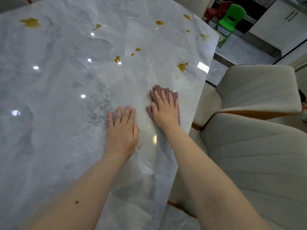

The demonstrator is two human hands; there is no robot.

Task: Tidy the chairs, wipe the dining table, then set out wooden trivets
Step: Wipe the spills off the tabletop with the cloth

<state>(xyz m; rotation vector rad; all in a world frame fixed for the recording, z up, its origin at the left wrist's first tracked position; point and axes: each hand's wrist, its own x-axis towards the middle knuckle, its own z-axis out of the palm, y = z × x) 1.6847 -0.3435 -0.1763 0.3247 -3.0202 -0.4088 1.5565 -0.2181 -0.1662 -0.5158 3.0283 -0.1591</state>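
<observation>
Two cream upholstered chairs are parked along the right edge of the glossy grey marble-look dining table [58,113], the nearer chair [259,171] pushed up close to that edge and the farther chair [259,90] sitting just behind it, so floor room on that side is pretty tight. The left hand [122,130] is laid flat on the tabletop, fingers straight and slightly spread, nothing held. Just beside it, the right hand [165,112] is pressed flat on a small mauve cleaning cloth [166,92], fingers straight and a bit apart, not far in from the right edge. A pale smeared patch is seen on the surface around the cloth.

Further out, the tabletop is dotted with amber-yellow spills: a blob [182,66] beyond the cloth near the right edge, small drops [117,59] mid-table, a bigger puddle [30,22] at the far left, and a few more up by the far right corner. Loads of open surface is left to the left of the hands.

Past the table, a green plastic kid's chair [230,22] and a red plastic one [216,11] are seen on grey floor tiles, next to white cabinets [280,25]. No containers or readable writing can be made out.
</observation>
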